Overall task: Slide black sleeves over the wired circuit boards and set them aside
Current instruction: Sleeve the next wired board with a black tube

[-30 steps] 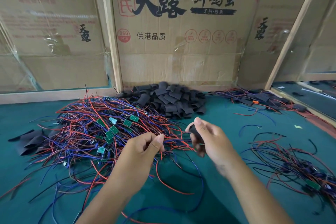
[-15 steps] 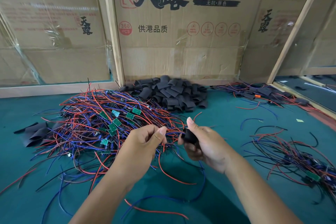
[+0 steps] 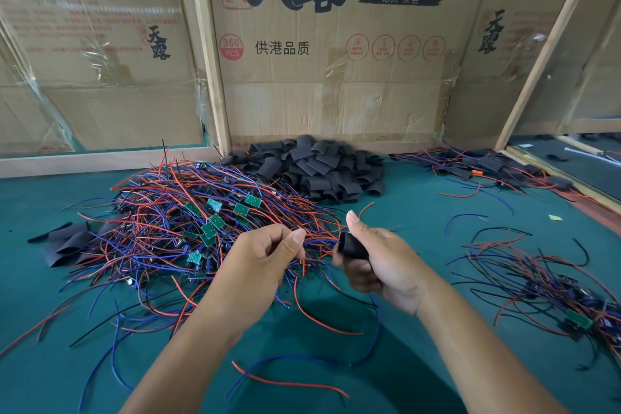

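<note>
Now drawing closer together: left hand (image 3: pixel 265 259) pinching wires (image 3: pixel 319 239), right hand (image 3: pixel 379 266) gripping black sleeve (image 3: pixel 349 245) just beside them.

Sleeve pile (image 3: pixel 316 172) behind wire heap (image 3: pixel 188 222) — touching.

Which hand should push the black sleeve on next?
Probably the right hand: it already grips the black sleeve, open end toward the wires that the left hand pinches beside it.
</note>
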`<state>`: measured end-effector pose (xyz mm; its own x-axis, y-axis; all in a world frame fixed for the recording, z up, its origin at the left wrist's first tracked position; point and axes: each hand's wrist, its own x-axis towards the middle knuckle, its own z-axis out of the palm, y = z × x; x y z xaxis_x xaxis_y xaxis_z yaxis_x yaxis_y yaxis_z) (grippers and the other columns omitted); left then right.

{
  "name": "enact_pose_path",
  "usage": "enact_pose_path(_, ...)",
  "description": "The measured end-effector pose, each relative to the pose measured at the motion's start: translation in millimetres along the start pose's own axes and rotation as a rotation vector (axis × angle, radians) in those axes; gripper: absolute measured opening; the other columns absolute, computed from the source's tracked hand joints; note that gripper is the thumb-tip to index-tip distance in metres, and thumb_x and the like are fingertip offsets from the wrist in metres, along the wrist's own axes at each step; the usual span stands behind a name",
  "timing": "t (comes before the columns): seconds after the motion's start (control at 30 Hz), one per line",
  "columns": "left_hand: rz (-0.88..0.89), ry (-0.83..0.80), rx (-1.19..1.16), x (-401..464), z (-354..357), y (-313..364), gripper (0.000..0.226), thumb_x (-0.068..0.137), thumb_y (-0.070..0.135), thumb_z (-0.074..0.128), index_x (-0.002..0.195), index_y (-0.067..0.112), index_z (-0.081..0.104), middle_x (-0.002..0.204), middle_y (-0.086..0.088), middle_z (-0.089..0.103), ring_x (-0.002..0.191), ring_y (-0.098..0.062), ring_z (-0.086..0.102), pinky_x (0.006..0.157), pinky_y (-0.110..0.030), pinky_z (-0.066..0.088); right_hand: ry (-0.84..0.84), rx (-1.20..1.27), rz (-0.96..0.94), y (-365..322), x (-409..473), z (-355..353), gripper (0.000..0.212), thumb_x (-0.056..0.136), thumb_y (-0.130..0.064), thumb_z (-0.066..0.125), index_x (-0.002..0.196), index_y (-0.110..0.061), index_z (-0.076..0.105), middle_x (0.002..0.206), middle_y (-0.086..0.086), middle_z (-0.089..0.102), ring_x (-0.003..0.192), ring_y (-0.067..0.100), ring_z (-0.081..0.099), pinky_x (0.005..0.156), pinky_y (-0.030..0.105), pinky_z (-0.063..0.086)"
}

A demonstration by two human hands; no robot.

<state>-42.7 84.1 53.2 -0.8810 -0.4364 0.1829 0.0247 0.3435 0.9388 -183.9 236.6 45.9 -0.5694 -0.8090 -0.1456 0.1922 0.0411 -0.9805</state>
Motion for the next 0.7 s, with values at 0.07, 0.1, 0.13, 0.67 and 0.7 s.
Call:
enact_pose_path(0.07, 0.001, -0.006, 0.003, 0, 0, 0, 0.036, 0.099, 0.046, 0.051, 0.074, 0.022, 0.062, 0.052, 0.001, 0.028, 0.052, -0.020, 0.019, 0.052, -0.036, 0.019, 0.002, -0.011, 0.000, 0, -1, 0, 0.065, 0.093, -0.065, 0.044, 0.069, -0.010, 0.067, 0.049, -0.002, 0.026, 0.051, 0.013, 0.013, 0.048, 0.025, 0.010)
enact_pose_path(0.1, 0.002, -0.010, -0.003, 0, 1, 0, 0.036, 0.099, 0.045, 0.051, 0.074, 0.022, 0.062, 0.052, 0.000, 0.027, 0.053, -0.020, 0.019, 0.053, -0.038, 0.019, 0.002, -0.015, -0.003, 0, -1, 0, 0.065, 0.092, -0.066, 0.044, 0.069, -0.010, 0.067, 0.049, -0.002, 0.026, 0.051, 0.013, 0.013, 0.047, 0.024, 0.010)
enact_pose_path(0.13, 0.002, -0.016, -0.007, 0, 1, 0, 0.036, 0.099, 0.045, 0.051, 0.074, 0.022, 0.062, 0.052, 0.000, 0.027, 0.053, -0.020, 0.018, 0.053, -0.039, 0.018, -0.001, -0.018, -0.006, 1, -1, 1, 0.066, 0.092, -0.067, 0.044, 0.069, -0.009, 0.066, 0.049, -0.002, 0.027, 0.050, 0.013, 0.013, 0.046, 0.023, 0.011)
enact_pose_path(0.67, 0.020, -0.060, 0.108, -1, 4, 0, 0.035, 0.099, 0.042, 0.053, 0.073, 0.021, 0.063, 0.052, -0.006, 0.036, 0.049, -0.017, 0.028, 0.047, -0.028, 0.023, -0.065, -0.369, -0.157, -4, -7, -8, 0.067, 0.097, -0.065, 0.038, 0.077, -0.013, 0.075, 0.052, 0.000, 0.050, 0.050, 0.013, 0.042, 0.054, 0.019, 0.038)
enact_pose_path(0.7, 0.015, -0.057, 0.100, 0, 4, -1, 0.035, 0.099, 0.043, 0.053, 0.074, 0.022, 0.063, 0.052, -0.006, 0.036, 0.050, -0.017, 0.029, 0.049, -0.029, 0.023, -0.053, -0.358, -0.140, -4, -7, -9, 0.067, 0.096, -0.065, 0.037, 0.075, -0.012, 0.074, 0.050, -0.001, 0.048, 0.049, 0.015, 0.039, 0.053, 0.019, 0.036)
